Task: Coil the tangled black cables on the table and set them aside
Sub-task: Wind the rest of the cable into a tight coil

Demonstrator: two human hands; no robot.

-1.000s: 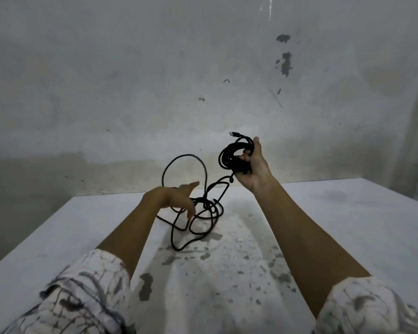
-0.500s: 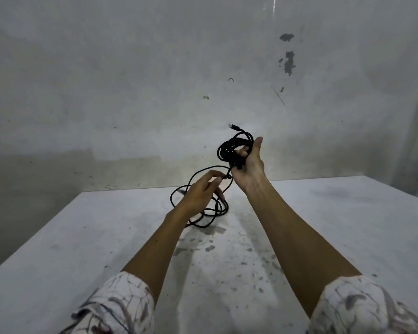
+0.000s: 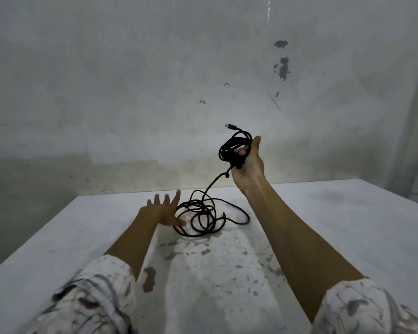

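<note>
My right hand (image 3: 249, 168) is raised above the table and grips a small coil of black cable (image 3: 232, 148), with a plug end (image 3: 228, 126) sticking up to the left. One strand hangs from the coil down to a loose tangle of black cable (image 3: 204, 218) lying on the white table (image 3: 336, 225). My left hand (image 3: 163, 210) hovers low just left of the tangle with its fingers spread and straight, the thumb near the outer loop, holding nothing.
The table is white with grey paint chips in the middle front. A stained white wall rises right behind its far edge. The table's left edge drops off to a dark floor.
My left hand let go of the strand near the coil, dropped down and left, and opened beside the tangle. The tangle on the table now lies more spread out. My right hand stayed raised.
</note>
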